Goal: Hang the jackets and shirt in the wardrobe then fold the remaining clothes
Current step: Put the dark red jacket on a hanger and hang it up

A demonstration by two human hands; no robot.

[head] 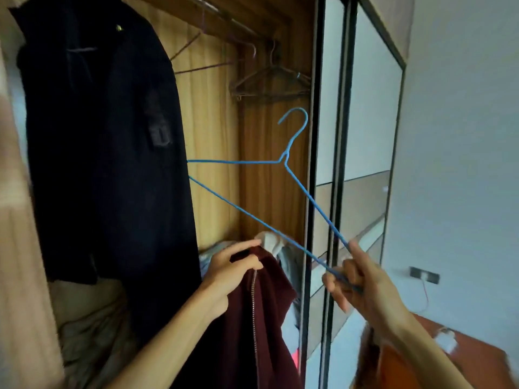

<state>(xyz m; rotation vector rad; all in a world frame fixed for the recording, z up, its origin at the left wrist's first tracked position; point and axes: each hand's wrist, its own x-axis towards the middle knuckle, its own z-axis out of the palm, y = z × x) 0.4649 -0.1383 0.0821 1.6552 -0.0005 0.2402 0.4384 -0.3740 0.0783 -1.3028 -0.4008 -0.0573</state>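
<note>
While the open wardrobe point(213, 136) is faced, a maroon jacket point(269, 304) is pinched at its collar in the curled fingers point(243, 246) of the left hand point(230, 268). A blue wire hanger point(285, 160) is gripped by one corner in the right hand point(362, 284), hook upward, seemingly for threading into the jacket. A dark coat point(106, 136) hangs inside.

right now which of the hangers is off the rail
The blue wire hanger, gripped at one corner by the right hand. The purple hanger and the dark hangers behind it all hang from the wardrobe rail.
</note>
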